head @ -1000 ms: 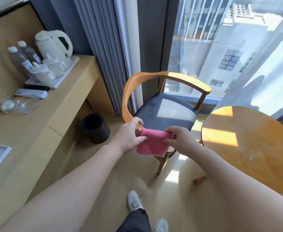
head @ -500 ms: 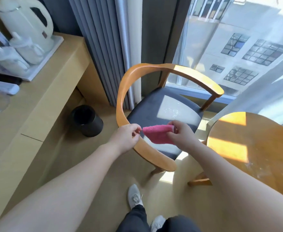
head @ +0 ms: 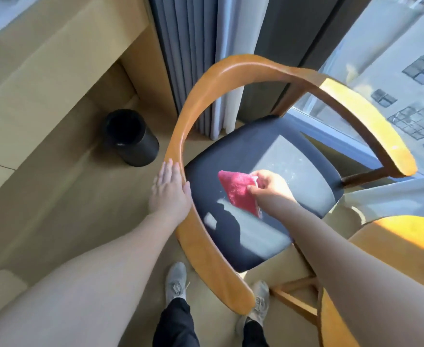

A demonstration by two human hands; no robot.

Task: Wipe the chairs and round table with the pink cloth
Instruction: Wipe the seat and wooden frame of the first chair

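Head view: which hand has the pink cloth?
The right hand, pinching the pink cloth over the dark chair seat; the left hand rests flat on the curved wooden rail, holding nothing.

The curved rail [head: 188, 126] hems the seat [head: 293, 151] at back and sides. Above, it lies open; the round table [head: 406, 230] crowds its front edge.

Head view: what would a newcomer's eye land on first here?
The bright pink cloth, pinched in the right hand over the dark blue padded chair seat at centre. Next, the curved orange wooden chair rail sweeping around the seat, with the left hand laid flat on its left side.
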